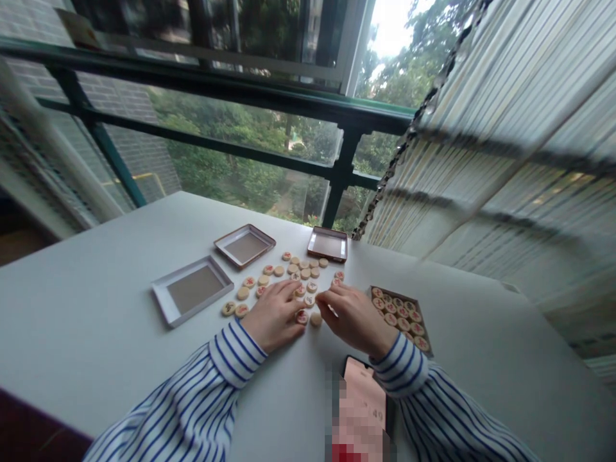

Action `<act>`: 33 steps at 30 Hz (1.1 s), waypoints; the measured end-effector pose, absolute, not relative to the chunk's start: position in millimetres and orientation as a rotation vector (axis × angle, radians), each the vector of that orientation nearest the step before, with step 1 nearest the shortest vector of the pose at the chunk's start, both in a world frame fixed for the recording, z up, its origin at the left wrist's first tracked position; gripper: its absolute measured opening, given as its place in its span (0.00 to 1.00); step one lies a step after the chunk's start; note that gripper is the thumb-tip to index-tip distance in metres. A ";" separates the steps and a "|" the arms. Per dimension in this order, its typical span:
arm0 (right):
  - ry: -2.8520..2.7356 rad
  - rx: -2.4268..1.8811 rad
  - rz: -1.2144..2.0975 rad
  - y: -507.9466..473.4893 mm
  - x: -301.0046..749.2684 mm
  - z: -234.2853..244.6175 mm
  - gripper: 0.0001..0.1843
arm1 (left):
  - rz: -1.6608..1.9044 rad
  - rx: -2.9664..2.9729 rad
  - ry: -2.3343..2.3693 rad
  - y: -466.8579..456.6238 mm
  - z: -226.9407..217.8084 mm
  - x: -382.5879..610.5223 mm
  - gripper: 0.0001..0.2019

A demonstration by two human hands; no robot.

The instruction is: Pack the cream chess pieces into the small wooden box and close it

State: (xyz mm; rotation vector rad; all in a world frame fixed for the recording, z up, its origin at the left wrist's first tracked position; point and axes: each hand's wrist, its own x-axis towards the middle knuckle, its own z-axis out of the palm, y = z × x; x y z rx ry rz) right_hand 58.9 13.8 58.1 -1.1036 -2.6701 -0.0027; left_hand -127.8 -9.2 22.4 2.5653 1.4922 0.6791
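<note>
Round wooden xiangqi pieces (264, 280) lie loosely in the middle of the white table, some showing red or black characters and some blank side up. My left hand (275, 314) rests palm down over the near pieces, its fingers spread and loosely bent. Just right of it, my right hand (355, 318) is curled, thumb and fingertips drawn together beside a black-marked piece (309, 300). What those fingertips hold, if anything, is hidden. A blank piece (316, 319) sits between the hands. To the right, a box (425, 321) holds rows of pieces, partly covered by my right hand.
Three shallow open box parts stand around the loose pieces: a white tray (169, 314) at left, a brown-edged tray (245, 246) behind it, and another tray (328, 245) at the back. A phone (366, 391) lies by my right wrist. Beyond the table (110, 276) are a railing and window.
</note>
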 end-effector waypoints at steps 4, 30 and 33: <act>-2.671 -1.108 0.005 14.0 61.1 55.8 0.11 | 0.670 2.587 1.484 -8.6 21.5 -128.2 0.11; -2.659 -1.085 0.046 14.4 65.6 54.9 0.11 | 1.045 2.528 1.415 -4.5 23.3 -120.5 0.08; -2.645 -1.084 0.046 14.0 65.5 56.6 0.11 | 1.115 2.457 1.445 -5.9 25.2 -118.5 0.09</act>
